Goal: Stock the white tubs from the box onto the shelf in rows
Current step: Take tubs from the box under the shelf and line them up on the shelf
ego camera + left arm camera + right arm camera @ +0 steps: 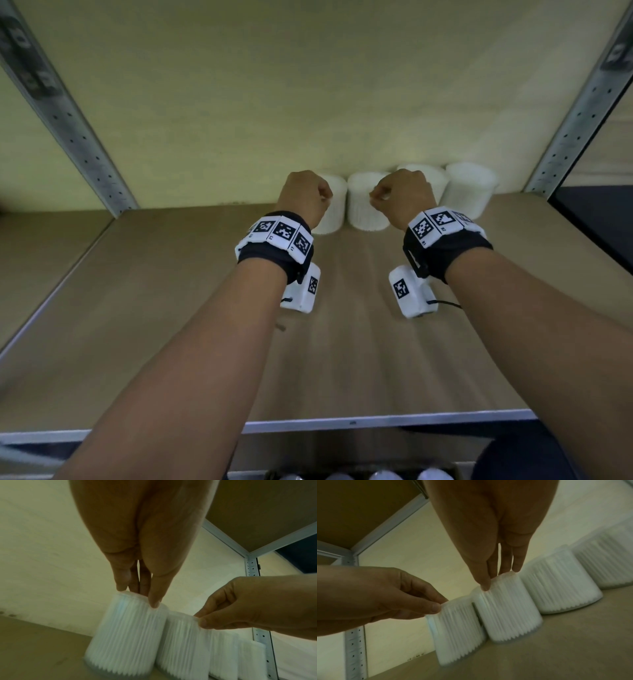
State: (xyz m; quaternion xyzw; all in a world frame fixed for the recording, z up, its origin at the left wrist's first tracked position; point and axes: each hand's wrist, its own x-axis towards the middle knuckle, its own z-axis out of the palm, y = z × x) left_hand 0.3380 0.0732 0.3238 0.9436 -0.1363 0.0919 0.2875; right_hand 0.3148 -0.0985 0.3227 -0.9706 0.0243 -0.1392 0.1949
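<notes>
Several white ribbed tubs stand in a row along the back of the wooden shelf. My left hand pinches the top rim of the leftmost tub; the left wrist view shows its thumb and fingers on that tub. My right hand pinches the rim of the second tub, as seen in the right wrist view with the fingertips on the tub. Both tubs touch side by side and rest on the shelf board.
Two more tubs stand to the right, near the right metal upright. The left upright bounds the bay. At the bottom edge a box holds further tubs, below the shelf's front rail.
</notes>
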